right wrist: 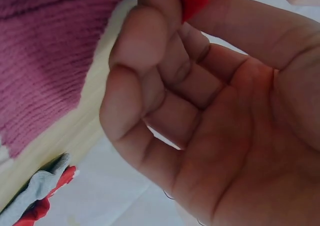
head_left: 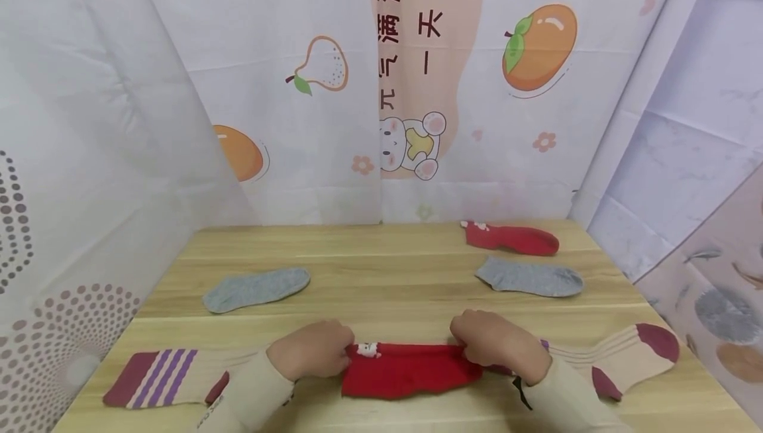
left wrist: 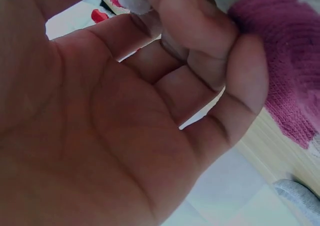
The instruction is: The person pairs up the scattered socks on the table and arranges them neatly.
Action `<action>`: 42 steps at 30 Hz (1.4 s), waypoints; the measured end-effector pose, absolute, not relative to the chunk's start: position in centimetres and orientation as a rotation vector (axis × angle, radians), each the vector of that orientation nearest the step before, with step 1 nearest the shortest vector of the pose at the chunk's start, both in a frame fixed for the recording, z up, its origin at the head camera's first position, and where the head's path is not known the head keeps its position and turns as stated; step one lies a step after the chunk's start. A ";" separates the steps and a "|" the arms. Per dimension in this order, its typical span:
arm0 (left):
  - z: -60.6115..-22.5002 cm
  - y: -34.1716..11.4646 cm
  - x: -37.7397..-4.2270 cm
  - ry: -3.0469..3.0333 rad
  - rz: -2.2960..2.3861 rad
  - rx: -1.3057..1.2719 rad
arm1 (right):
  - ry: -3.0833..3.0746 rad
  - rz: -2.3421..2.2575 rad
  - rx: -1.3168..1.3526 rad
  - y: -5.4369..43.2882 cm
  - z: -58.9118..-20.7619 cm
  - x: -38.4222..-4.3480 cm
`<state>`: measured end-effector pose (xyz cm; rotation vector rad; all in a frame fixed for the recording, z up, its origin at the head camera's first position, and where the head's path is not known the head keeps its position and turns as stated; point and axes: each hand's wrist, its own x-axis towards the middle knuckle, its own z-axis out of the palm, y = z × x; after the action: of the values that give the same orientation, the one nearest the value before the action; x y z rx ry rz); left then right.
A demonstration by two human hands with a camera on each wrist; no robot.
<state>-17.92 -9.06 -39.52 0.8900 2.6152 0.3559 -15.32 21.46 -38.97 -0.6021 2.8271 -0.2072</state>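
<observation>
A red sock [head_left: 411, 373] with a small white figure at its left end is stretched sideways near the front of the table. My left hand [head_left: 316, 349] pinches its left end beside that figure, and my right hand [head_left: 497, 340] pinches the other end. In the right wrist view a bit of red cloth [right wrist: 195, 0] shows between thumb and fingers. Left of my left hand lies a cream sock with purple stripes [head_left: 161, 380], partly covered by the sleeve. A matching cream sock [head_left: 632, 360] with a maroon toe and heel is partly behind my right arm.
Two grey socks lie farther back, one on the left [head_left: 256, 289] and one on the right [head_left: 530, 277]. Behind the right one is another red sock [head_left: 512, 238]. A printed white curtain [head_left: 286, 135] hangs along the back edge of the wooden table [head_left: 381, 287].
</observation>
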 end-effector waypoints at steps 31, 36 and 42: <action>-39.1 -9.0 -16.6 2.838 0.208 1.003 | 2.776 -0.422 -0.599 23.9 -37.0 -17.8; -38.8 -8.9 -16.9 2.862 0.280 1.169 | 2.791 -0.442 -0.562 25.2 -36.7 -17.7; -37.8 -8.7 -17.3 2.864 0.333 1.276 | 2.851 -0.460 -0.504 28.7 -35.5 -17.6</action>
<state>-17.31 -8.67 -37.78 1.2762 2.8640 0.3327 -17.63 28.67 -35.53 -0.5045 2.8513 -0.4599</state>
